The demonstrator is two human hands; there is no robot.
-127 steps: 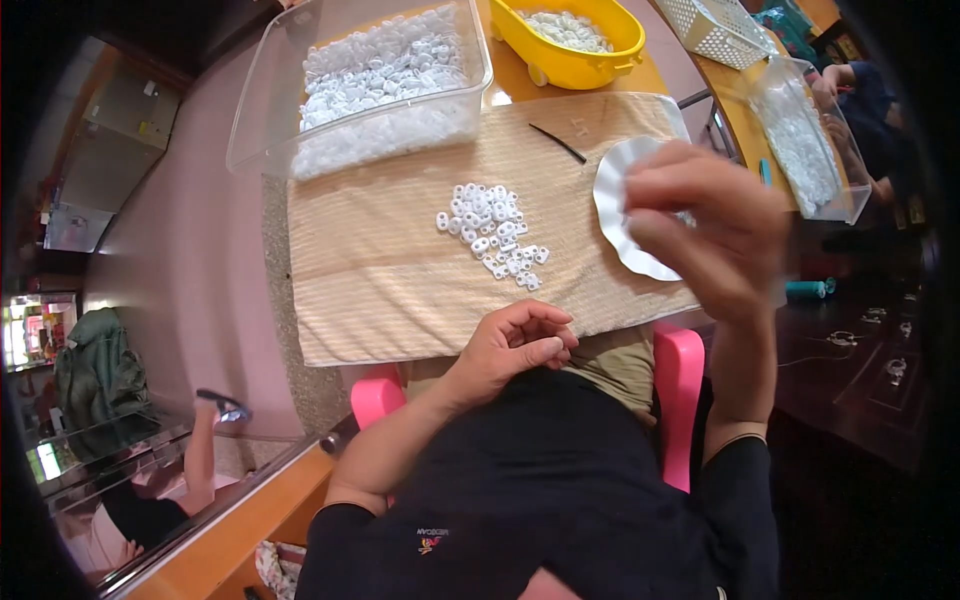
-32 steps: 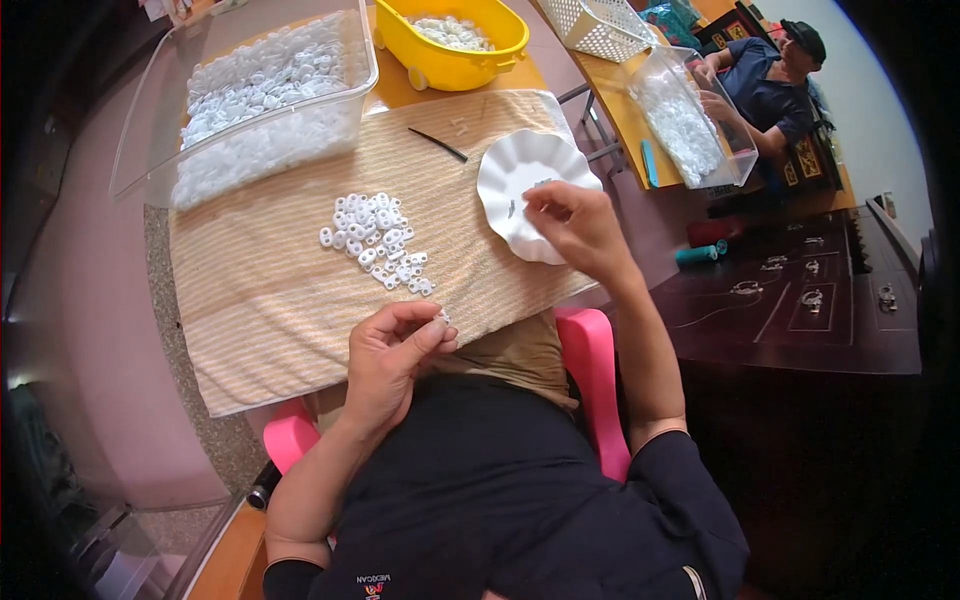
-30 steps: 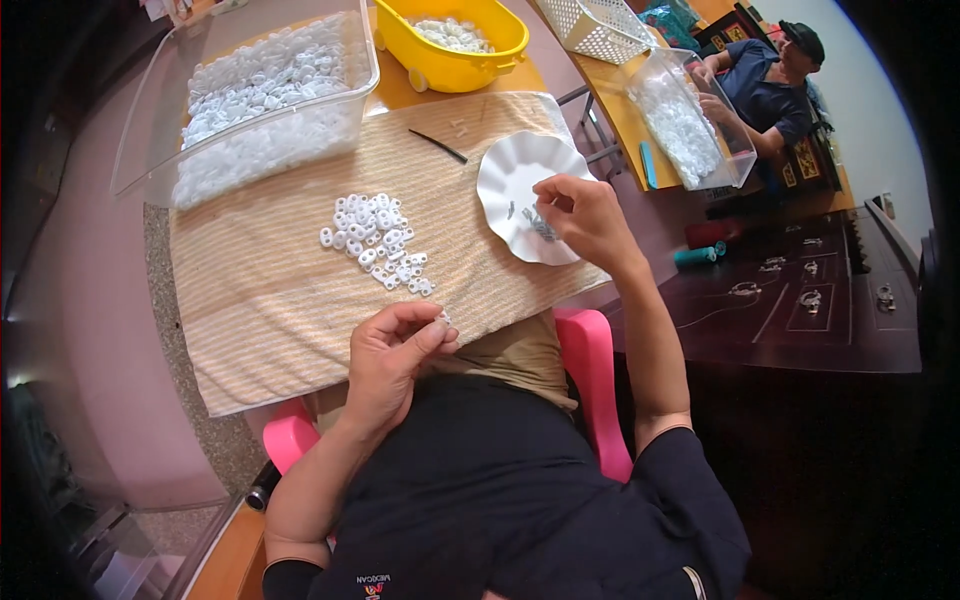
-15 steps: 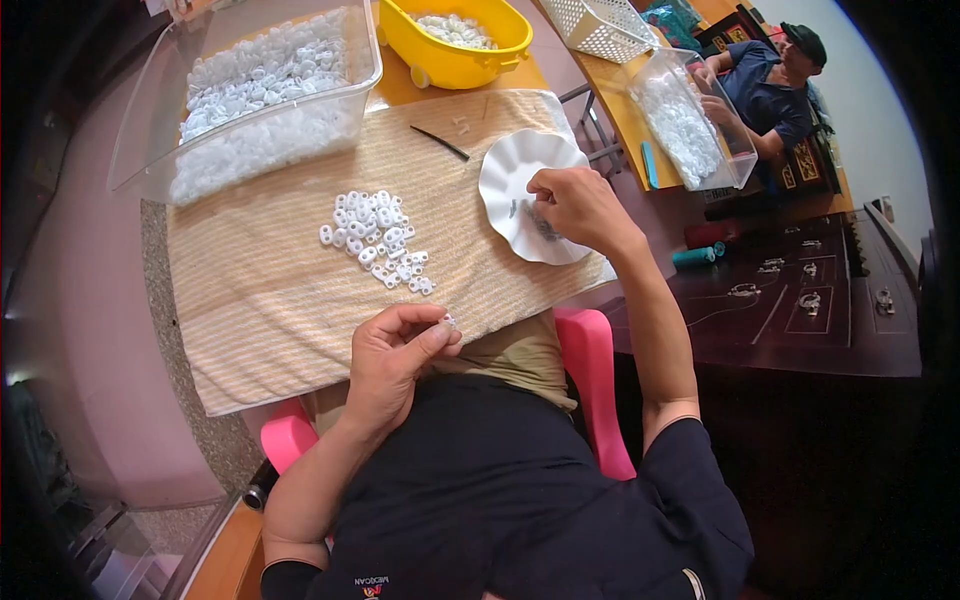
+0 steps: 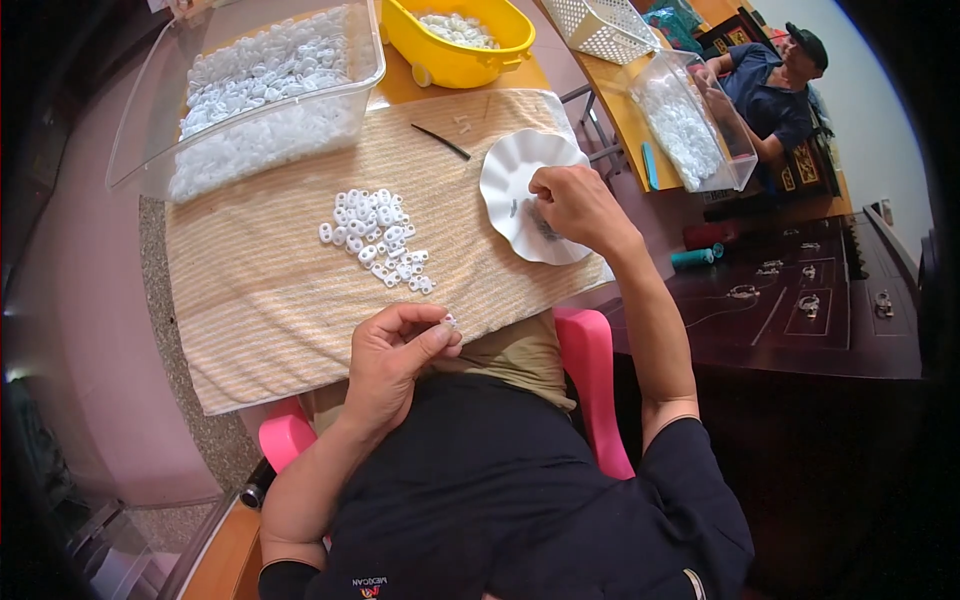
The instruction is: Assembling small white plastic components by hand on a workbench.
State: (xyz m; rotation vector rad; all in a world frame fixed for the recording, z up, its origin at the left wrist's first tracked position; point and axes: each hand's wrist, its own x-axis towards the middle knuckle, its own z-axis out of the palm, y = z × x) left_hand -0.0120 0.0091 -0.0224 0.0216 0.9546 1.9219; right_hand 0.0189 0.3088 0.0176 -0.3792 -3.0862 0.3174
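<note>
My left hand (image 5: 398,352) is closed in a pinch near the towel's front edge, with a small white plastic piece (image 5: 450,321) between thumb and fingertips. Over a white wavy-rimmed plate (image 5: 507,165) is my right hand (image 5: 582,207), its fingers drawn together and pointing down into the plate. What those fingertips hold, if anything, is hidden by the hand. Small dark grey metal bits (image 5: 541,225) lie in a heap on the plate beside the right hand. Between the hands and farther off, a pile of white two-holed plastic pieces (image 5: 366,220) rests on the towel.
A striped towel (image 5: 260,290) covers the table. A clear bin (image 5: 270,110) of white pieces stands at far left, beside a yellow tub (image 5: 455,62). A thin black stick (image 5: 440,141) lies near the plate. At right, another person (image 5: 765,95) works at a clear box (image 5: 735,170).
</note>
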